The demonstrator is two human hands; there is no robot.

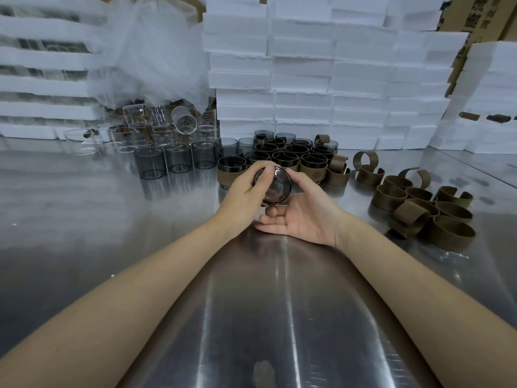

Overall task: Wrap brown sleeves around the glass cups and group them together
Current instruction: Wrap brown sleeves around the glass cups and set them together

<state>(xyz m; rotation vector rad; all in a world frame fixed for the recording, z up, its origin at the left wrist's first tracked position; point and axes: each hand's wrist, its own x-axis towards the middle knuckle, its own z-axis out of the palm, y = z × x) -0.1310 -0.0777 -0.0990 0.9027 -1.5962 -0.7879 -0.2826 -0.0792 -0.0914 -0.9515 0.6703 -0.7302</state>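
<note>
Centre frame: left hand curls round the glass cup, tipped base-first, likely for sleeving; right hand, palm up, pinches its other side; sleeved cups grouped just behind; loose sleeves at right.

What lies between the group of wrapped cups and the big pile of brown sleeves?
A few loose curled sleeves, on the table between wrapped cups and sleeve pile; the head view shows it.
</note>
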